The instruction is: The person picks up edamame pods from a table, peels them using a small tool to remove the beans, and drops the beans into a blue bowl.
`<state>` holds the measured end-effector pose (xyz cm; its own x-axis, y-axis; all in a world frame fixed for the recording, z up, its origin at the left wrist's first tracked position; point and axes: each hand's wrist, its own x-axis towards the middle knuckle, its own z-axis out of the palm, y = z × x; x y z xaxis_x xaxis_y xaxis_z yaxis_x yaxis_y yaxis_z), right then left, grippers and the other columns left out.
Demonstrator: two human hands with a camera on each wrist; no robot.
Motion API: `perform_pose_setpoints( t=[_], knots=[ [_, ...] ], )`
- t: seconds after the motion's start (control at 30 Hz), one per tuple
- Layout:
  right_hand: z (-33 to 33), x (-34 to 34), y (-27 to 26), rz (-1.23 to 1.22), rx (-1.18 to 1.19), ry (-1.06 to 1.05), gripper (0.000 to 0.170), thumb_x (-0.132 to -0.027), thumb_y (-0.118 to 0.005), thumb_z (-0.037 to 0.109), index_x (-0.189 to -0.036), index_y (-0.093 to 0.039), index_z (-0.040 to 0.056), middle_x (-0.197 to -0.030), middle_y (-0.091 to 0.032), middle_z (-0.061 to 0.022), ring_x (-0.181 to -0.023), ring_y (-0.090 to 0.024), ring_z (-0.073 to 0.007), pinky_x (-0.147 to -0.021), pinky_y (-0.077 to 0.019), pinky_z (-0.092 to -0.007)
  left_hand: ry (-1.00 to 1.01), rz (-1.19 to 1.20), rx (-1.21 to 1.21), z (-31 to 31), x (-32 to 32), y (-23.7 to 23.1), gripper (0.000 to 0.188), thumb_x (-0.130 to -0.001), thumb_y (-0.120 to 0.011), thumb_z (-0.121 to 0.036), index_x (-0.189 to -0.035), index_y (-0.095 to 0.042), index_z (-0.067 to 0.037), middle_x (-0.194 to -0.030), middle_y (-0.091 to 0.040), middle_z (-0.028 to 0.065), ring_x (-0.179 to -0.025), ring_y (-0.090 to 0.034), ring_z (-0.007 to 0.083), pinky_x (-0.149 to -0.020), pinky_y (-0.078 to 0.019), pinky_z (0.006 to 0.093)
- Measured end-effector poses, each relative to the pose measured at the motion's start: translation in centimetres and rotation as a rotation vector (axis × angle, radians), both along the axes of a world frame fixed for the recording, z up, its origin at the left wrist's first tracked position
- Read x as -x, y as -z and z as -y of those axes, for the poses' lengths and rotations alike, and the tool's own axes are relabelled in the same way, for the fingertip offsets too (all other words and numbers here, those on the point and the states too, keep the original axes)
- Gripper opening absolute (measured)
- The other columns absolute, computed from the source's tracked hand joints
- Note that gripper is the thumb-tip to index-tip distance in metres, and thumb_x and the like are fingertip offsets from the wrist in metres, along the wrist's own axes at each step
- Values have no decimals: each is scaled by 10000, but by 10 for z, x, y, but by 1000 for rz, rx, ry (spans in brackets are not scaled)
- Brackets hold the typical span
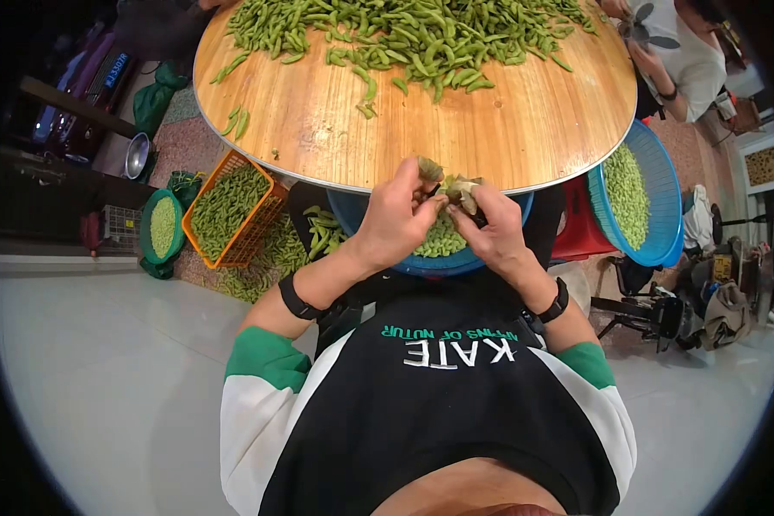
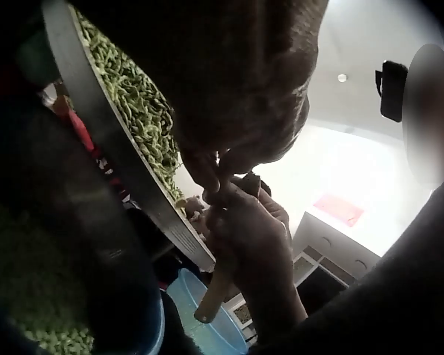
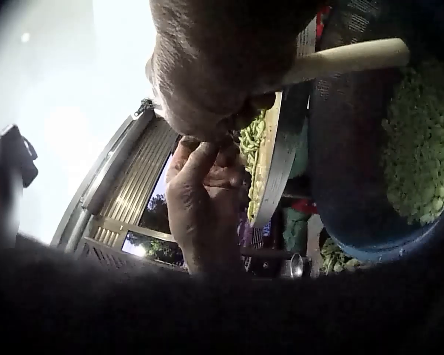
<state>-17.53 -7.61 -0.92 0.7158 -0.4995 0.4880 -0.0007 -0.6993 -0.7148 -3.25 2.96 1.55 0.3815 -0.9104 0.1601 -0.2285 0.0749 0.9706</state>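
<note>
Head: shelling likely partway, shelled beans (image 1: 443, 239) in the basin (image 1: 439, 267) below left hand (image 1: 394, 217) and right hand (image 1: 495, 230), big pod pile (image 1: 421, 41) left on the surface (image 1: 318, 138). Left wrist: right hand clamped on wooden handle (image 2: 214, 292), can't tell left's grip. Right wrist: handle again, beans in basin

At the table's (image 1: 335, 146) near edge, we wear a black top (image 1: 439, 413), its chest lettered KATE in bold white capitals (image 1: 443, 354), with a smaller line of green letters (image 1: 439, 334) alongside. Our white sleeves (image 1: 254, 413) end in broad green cuffs (image 1: 267, 357); a black band (image 1: 297, 298) circles each wrist.
</note>
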Motion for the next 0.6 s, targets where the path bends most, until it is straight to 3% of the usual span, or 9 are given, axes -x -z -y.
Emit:
perform_pose_setpoints(
  t=[0.03,0.07,0.17,0.23,0.3,0.37,0.47,0.57,0.6],
  knots=[
    [0,-1,1,22,-125,-17,163,-764,-706,33,-875,-591,-3,-692,-514,-128,-597,-543,-240,-534,-418,-323,-1,0,-1,-1,1,1,173,-855,-585,15,-994,-484,24,-814,-604,110,-718,-595,122,-605,-479,271],
    [0,1,-1,22,-125,-16,163,-764,-706,33,-875,-591,-3,-692,-514,-128,-597,-543,-240,-534,-418,-323,3,4,56,-1,2,4,182,-854,-587,15,-1006,-486,23,-812,-604,113,-717,-597,122,-606,-481,274],
    [-2,7,-9,-185,-790,-165,139,-797,-678,56,-869,-577,-6,-660,-462,-76,-616,-481,-117,-542,-396,-284,27,13,96,1,-2,3,192,-843,-596,13,-1010,-501,23,-812,-608,126,-715,-616,158,-612,-486,288],
    [-4,8,-2,-155,-607,-130,140,-799,-678,60,-871,-576,-3,-656,-465,-78,-604,-479,-136,-549,-401,-288,35,12,79,-3,-6,-2,192,-833,-604,11,-1002,-514,24,-814,-613,137,-714,-633,195,-616,-490,299],
    [-1,8,4,-155,-323,-92,139,-779,-653,33,-883,-569,-2,-695,-499,-103,-616,-509,-209,-577,-416,-311,-16,404,54,-11,-19,-12,135,-807,-588,12,-934,-543,20,-804,-612,166,-715,-635,300,-621,-499,356],
    [6,14,4,-146,-252,-120,152,-760,-638,14,-893,-567,-4,-722,-506,-117,-642,-522,-234,-589,-420,-324,-42,763,62,-27,-46,-12,78,-790,-563,-2,-868,-561,2,-786,-608,185,-719,-610,368,-626,-500,417],
    [13,24,6,-114,-182,-137,219,-711,-595,-31,-928,-570,-8,-781,-511,-145,-702,-546,-280,-619,-430,-350,-46,1064,-573,-64,-78,-27,103,-842,-571,-110,-838,-581,-8,-795,-609,178,-755,-612,356,-661,-487,452],
    [18,19,-1,-146,-84,-33,202,-745,-623,10,-942,-579,6,-824,-517,-145,-736,-547,-316,-632,-442,-376,-205,1195,-524,-56,-96,-34,121,-854,-582,-128,-842,-597,-9,-826,-618,187,-789,-611,363,-684,-489,441],
    [22,12,-6,-142,-79,-33,202,-745,-623,10,-942,-579,6,-824,-517,-145,-736,-547,-316,-632,-442,-376,-217,1105,-356,-43,-106,-31,128,-856,-583,-131,-850,-606,-5,-845,-622,190,-807,-610,366,-700,-489,439]
  ],
)
